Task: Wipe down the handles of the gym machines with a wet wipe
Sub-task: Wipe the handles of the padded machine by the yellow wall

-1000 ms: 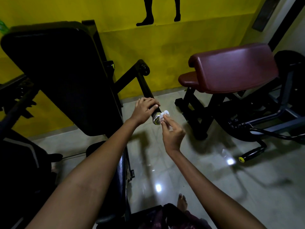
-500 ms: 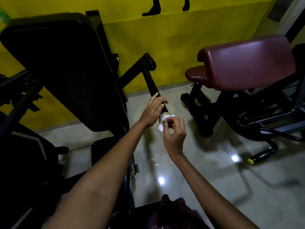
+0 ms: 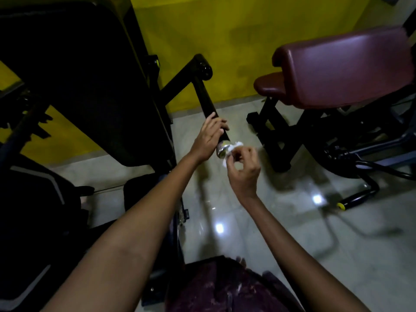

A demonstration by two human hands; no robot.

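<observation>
Head view. Mid-wipe, by the look of it — one handle [image 3: 206, 102] in hand, near the middle of the picture, slanting from a joint at 11 o'clock down to a shiny metal end cap [image 3: 222, 150]. Left hand [image 3: 208, 137] curled round the black grip just above the cap, steadying it. Right hand [image 3: 243, 166] at 4 o'clock of the cap, fingers bunched and pinching a white wet wipe [image 3: 234, 147] against the cap's end. Judged from this: cap being cleaned now, black grip under the left hand probably still to do, other machines untouched — the maroon bench [image 3: 342, 66] at 2 o'clock, the yellow-tipped bar [image 3: 358, 198] low at 4 o'clock.

Open floor [image 3: 281, 221] below and right of the cap, room to swing the right elbow. Tight at 9 o'clock, with the big black pad [image 3: 74, 70] close beside the left forearm.
</observation>
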